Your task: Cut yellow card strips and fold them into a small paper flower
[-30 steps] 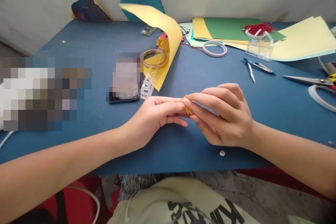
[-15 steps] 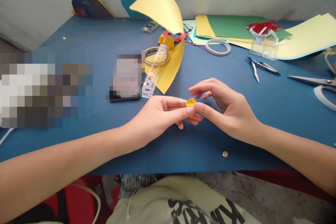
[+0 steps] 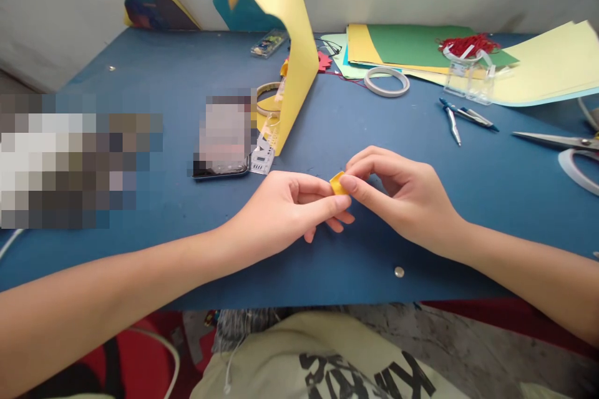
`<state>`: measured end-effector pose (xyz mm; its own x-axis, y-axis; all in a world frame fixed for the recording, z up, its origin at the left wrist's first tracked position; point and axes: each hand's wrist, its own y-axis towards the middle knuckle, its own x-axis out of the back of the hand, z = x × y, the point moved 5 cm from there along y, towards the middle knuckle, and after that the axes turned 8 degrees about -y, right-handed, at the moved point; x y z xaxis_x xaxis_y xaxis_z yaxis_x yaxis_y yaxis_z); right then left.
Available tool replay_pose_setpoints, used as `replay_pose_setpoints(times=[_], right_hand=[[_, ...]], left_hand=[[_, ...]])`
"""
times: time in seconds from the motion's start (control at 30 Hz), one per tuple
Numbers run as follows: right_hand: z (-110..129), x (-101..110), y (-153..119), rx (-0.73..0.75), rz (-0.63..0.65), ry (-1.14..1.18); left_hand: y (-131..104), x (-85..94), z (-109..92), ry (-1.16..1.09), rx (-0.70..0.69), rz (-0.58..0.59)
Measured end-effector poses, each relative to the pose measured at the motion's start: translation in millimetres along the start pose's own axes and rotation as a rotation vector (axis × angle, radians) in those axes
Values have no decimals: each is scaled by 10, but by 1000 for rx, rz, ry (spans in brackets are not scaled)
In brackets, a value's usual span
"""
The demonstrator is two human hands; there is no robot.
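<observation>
Between my two hands is a small folded yellow paper piece [image 3: 337, 184]. My left hand [image 3: 290, 206] pinches its lower left side between thumb and fingers. The thumb and index finger of my right hand [image 3: 402, 196] close on its upper right corner. Beyond my left hand, a large curled yellow sheet [image 3: 299, 62] stands up from the table, partly covering a clear ruler [image 3: 262, 159] and a tape roll [image 3: 267, 90]. A phone [image 3: 224, 137] lies left of the ruler.
At the back right are a white tape roll [image 3: 386, 82], green paper [image 3: 421, 43], a clear holder with red strings [image 3: 470, 50], and pale yellow sheets [image 3: 552, 68]. Pens [image 3: 468, 115] and scissors [image 3: 556, 140] lie at the right. A blurred area covers the left.
My right hand's fingers have closed onto the small yellow piece, which is now tilted. The large yellow sheet has swung left and covers more of the ruler and tape roll.
</observation>
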<state>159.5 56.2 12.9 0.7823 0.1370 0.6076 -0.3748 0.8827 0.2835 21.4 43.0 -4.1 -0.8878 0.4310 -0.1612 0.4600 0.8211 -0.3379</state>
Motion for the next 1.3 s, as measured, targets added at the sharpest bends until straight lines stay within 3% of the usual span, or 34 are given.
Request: replay_pose_setpoints(times=[0.4,0.87,1.07,1.3], right_hand=[[27,-11,-4,75,-38,-67],[19,-19,-13,61,-24,-39],[10,-16,-18,62,11,-28],[3,3,-14,130,138,77]], left_hand=[[2,11,14,-7,-19,44],[5,7,-8,5,-14,48],[0,0,-12,21,9,28],[-8,15,15,-34,-3,30]])
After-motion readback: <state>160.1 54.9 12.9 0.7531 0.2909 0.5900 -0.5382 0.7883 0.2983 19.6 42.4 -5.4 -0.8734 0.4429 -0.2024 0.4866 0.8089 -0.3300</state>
